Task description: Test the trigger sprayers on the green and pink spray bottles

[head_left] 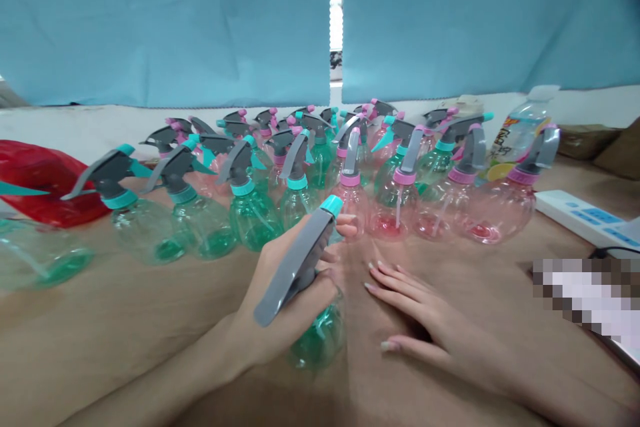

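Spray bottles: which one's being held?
The green one nearest the camera: the left hand grips it near the top. The others stand beyond it, unheld.

You have soft, moderate light, with white glare in the narrow vertical strip [337,7] high beyond the round, green-tinted clear plastic spray bottle with a gray trigger head [320,340]. Just right of that bottle, your bare right hand [440,320] shades the smooth brown tabletop [165,313]. Farther right, you meet coarse pixel blocks [590,300]; far left of it, a clear, green-bottomed plastic bottle [45,260] looks stretched and blurred.
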